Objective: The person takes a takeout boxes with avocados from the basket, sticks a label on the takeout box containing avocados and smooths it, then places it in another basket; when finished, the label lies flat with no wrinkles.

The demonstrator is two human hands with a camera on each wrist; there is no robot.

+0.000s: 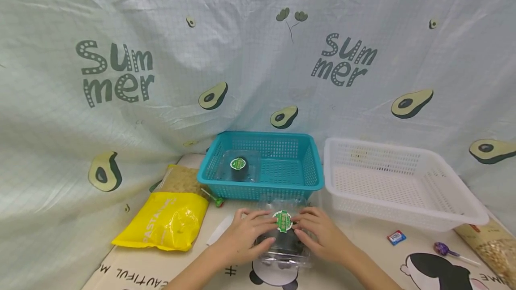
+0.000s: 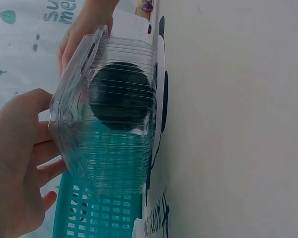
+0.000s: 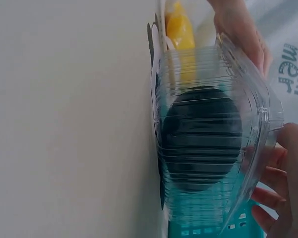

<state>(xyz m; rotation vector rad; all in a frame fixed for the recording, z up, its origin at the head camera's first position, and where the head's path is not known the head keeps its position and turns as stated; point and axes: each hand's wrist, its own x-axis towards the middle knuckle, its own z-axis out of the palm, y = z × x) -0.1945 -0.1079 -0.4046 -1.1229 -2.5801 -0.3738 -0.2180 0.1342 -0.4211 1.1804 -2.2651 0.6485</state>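
Observation:
A clear plastic clamshell box [image 1: 283,258] stands near me on the table, with its lid down and a round green-and-white label on top. Through its ribbed wall in the left wrist view, a dark round object [image 2: 121,96] shows; what it is I cannot tell. My left hand [image 1: 247,235] rests on the lid's left side, its fingers stretched toward the label. From the other side, my right hand [image 1: 322,235] touches the lid in the same way. Both thumbs lie along the lid's near part. In the right wrist view the dark object [image 3: 202,139] sits low inside.
Behind the box stands a teal basket [image 1: 258,190] holding a similar labelled clear box [image 1: 251,171]. A white basket [image 1: 399,211] is at the right. A yellow pasta bag [image 1: 173,218] lies left. Small sweets lie about: a red-and-blue packet [image 1: 397,237], a purple lollipop [image 1: 442,249], a green lollipop [image 1: 219,202].

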